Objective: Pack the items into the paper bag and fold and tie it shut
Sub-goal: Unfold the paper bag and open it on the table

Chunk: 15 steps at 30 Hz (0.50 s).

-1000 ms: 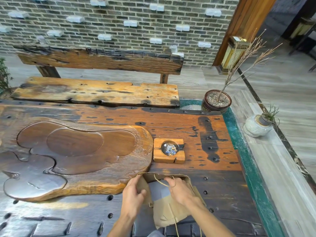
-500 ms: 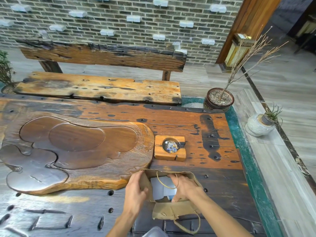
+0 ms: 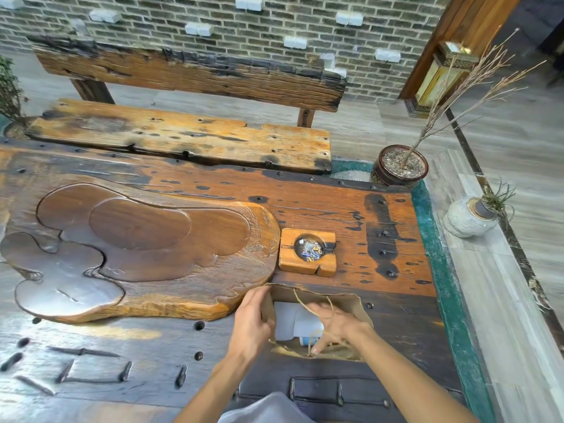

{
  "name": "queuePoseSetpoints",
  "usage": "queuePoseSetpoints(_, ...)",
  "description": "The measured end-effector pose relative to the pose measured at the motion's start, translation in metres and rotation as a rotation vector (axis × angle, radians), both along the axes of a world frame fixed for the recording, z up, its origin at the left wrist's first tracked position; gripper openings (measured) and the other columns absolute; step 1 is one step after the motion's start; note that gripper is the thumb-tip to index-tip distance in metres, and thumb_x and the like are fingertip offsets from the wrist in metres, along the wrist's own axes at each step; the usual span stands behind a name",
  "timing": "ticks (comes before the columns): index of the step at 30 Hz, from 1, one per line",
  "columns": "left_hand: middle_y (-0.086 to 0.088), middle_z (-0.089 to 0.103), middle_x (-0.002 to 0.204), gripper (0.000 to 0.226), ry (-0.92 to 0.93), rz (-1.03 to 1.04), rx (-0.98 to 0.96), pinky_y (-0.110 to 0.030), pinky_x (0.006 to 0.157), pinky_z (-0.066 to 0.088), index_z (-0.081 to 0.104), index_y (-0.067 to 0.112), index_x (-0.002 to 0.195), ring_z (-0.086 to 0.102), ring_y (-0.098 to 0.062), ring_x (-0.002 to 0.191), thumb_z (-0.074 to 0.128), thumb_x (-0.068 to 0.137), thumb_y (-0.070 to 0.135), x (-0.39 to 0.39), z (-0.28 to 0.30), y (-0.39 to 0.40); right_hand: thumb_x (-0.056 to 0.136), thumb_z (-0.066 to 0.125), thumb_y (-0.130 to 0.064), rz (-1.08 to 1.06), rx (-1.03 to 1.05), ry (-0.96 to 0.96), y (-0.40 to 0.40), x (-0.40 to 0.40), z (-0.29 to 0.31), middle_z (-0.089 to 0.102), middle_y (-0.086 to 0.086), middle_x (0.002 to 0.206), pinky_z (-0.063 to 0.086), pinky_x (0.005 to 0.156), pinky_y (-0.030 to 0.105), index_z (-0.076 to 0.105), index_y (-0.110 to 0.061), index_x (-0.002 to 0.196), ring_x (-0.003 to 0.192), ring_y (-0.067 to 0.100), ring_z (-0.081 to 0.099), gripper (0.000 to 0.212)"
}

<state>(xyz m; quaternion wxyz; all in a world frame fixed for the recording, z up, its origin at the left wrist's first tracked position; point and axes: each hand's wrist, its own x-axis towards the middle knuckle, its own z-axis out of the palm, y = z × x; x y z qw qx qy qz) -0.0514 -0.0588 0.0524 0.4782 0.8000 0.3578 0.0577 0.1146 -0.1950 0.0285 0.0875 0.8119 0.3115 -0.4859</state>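
A brown paper bag with twine handles stands open on the dark wooden table, near its front edge. White boxes show inside the bag, one with a blue mark. My left hand grips the bag's left wall at the rim. My right hand reaches over the mouth, fingers down at the near rim beside a twine handle. Whether it pinches the rim or the twine I cannot tell.
A carved wooden tea tray lies left of the bag, touching its far corner. A square wooden ashtray sits just behind the bag. A bench stands beyond the table. Two plant pots sit on the right.
The bag's mouth has been pulled wider open, so the white boxes inside show. My right hand has shifted from the far rim toward the near rim.
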Motion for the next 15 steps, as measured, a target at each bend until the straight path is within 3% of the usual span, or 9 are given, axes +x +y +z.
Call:
queuePoseSetpoints(2,0.0,0.054,0.137,0.075,0.008,-0.014,-0.003,-0.002,0.101,0.019,0.052,0.01,0.135,0.042,-0.002,0.121,0.062,0.064,-0.011,0.003,0.0,0.001,0.09,0.066,-0.024,-0.032,-0.003,-0.04,-0.001,0.001,0.0,0.04,0.01,0.154,0.033,0.112,0.035,0.032,-0.024,0.15,0.135,0.024,0.048,0.069)
queuePoseSetpoints(4,0.0,0.053,0.137,0.076,0.013,-0.025,-0.009,-0.002,0.102,0.019,0.052,0.011,0.136,0.043,-0.004,0.123,0.062,0.064,-0.01,0.006,0.001,0.002,0.083,0.074,-0.017,0.03,-0.006,-0.074,-0.002,0.005,-0.008,0.044,0.007,0.15,0.039,0.109,0.032,0.04,-0.023,0.145,0.131,0.027,0.052,0.071)
queuePoseSetpoints(7,0.002,0.052,0.138,0.076,0.019,-0.025,-0.025,-0.005,0.103,0.021,0.051,0.012,0.137,0.042,-0.002,0.123,0.06,0.065,-0.011,0.01,0.001,0.002,0.089,0.06,-0.01,0.024,0.008,-0.06,-0.008,0.014,-0.024,0.05,0.009,0.142,0.046,0.101,0.031,0.049,-0.024,0.137,0.119,0.03,0.059,0.051)
queuePoseSetpoints(9,0.002,0.052,0.138,0.075,0.013,-0.028,-0.036,-0.006,0.104,0.022,0.052,0.012,0.136,0.045,-0.009,0.128,0.06,0.064,-0.01,0.011,-0.001,0.003,0.093,0.055,-0.019,-0.008,0.019,-0.086,-0.01,0.017,-0.028,0.058,0.009,0.132,0.049,0.099,0.034,0.058,-0.026,0.12,0.116,0.03,0.061,0.028)
queuePoseSetpoints(11,0.001,0.052,0.139,0.074,0.017,-0.028,-0.041,-0.008,0.106,0.023,0.052,0.011,0.135,0.046,-0.013,0.13,0.06,0.064,-0.01,0.013,-0.003,0.004,0.096,0.053,-0.031,0.135,0.067,-0.185,-0.013,0.017,-0.028,0.062,0.006,0.122,0.047,0.104,0.036,0.059,-0.029,0.108,0.124,0.031,0.057,0.014)
queuePoseSetpoints(13,0.0,0.052,0.14,0.074,0.02,-0.023,-0.041,-0.008,0.107,0.023,0.052,0.011,0.135,0.046,-0.012,0.13,0.06,0.064,-0.009,0.015,-0.004,0.005,0.099,0.051,-0.027,0.173,0.139,-0.149,-0.012,0.019,-0.027,0.056,0.004,0.129,0.041,0.103,0.02,0.058,-0.024,0.127,0.134,0.026,0.048,0.029)
queuePoseSetpoints(15,0.001,0.052,0.139,0.073,0.02,-0.024,-0.043,-0.007,0.106,0.023,0.052,0.012,0.135,0.045,-0.01,0.128,0.06,0.065,-0.008,0.017,-0.004,0.006,0.101,0.048,-0.018,0.18,0.226,-0.108,-0.006,0.023,-0.027,0.049,0.002,0.138,0.038,0.082,-0.005,0.05,-0.017,0.138,0.134,0.024,0.046,0.038)
